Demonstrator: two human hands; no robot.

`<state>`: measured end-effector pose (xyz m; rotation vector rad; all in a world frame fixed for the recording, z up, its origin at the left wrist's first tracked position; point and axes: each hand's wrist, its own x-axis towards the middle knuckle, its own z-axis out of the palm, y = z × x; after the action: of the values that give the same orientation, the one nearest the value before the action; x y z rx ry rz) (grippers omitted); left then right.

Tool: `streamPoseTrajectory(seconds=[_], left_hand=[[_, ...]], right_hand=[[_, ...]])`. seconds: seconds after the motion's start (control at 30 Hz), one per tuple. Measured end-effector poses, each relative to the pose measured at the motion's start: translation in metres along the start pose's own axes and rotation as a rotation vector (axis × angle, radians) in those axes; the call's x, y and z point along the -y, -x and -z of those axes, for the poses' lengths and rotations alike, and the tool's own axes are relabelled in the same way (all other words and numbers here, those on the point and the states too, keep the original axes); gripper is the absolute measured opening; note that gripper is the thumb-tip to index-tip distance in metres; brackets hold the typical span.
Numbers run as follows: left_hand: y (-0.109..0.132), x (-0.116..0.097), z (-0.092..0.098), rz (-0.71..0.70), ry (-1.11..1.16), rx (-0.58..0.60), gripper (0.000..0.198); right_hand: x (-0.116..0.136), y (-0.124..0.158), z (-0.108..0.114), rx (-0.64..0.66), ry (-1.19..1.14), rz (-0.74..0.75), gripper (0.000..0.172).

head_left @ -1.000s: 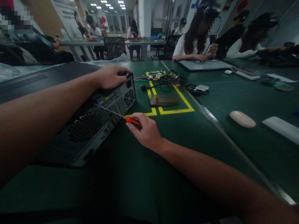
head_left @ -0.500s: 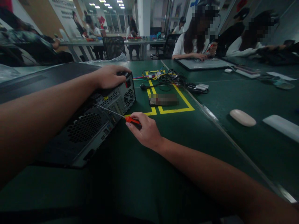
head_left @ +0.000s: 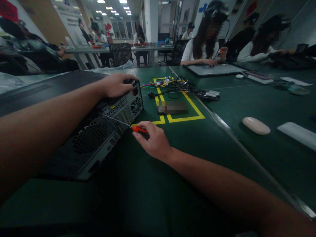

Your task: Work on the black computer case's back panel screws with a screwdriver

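With its thumb and fingers closed narrowly around the orange and black handle of a screwdriver (head_left: 140,129), the right hand (head_left: 154,140) forms the working grip; the thin shaft (head_left: 117,120) runs from the grip up and leftward to the rear panel of a computer case (head_left: 90,138), whose large dark face is turned upward; whether the tip sits in a screw is too small to tell. Beyond the grip and to its left, the left hand (head_left: 118,85) lies over the upper edge of the case near its far corner, touching it, the fingers partly hidden; how tightly they press cannot be told.

The rear panel's lower edge slants past the left side of the grip, with a fan grille (head_left: 136,104) just beyond the shaft and a honeycomb vent nearer the wearer; room around the grip is narrowest on this side. Rightward and toward the wearer, the green tabletop (head_left: 197,141) extends from beneath the right wrist to a pale metal seam (head_left: 221,120); past that seam lie a beige rounded object (head_left: 256,125) and a white bar (head_left: 297,135), both well apart from the grip. Directly beyond the grip, yellow tape (head_left: 185,118) marks the table; a blurred flat object (head_left: 172,107) lies across it, and a tangle of cables (head_left: 181,85) rests farther off.
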<state>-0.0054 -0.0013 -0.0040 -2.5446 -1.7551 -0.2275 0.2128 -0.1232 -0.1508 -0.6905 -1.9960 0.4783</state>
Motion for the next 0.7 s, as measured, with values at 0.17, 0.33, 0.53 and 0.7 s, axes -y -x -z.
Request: streamPoseTrajectory(seconds=[0.17,0.33,0.53,0.7], left_hand=[[0.0015,-0.0035,0.0008,0.036,0.068,-0.008,0.071],[0.0019,-0.0046,0.0023,0.050,0.064,0.000,0.070],[0.0001,-0.0019,0.0012,0.037,0.069,0.012,0.071],[-0.0010,0.0003,-0.0007,0.035,0.075,-0.003,0.071]], right_hand=[[0.0006,0.0002,-0.0007,-0.012,0.006,0.006,0.029],[0.0027,-0.0001,0.0000,-0.009,0.011,-0.003,0.029],[0.0026,-0.0007,-0.0008,-0.021,0.005,0.010,0.032],[0.0009,-0.0011,-0.0023,-0.009,0.046,0.012,0.034]])
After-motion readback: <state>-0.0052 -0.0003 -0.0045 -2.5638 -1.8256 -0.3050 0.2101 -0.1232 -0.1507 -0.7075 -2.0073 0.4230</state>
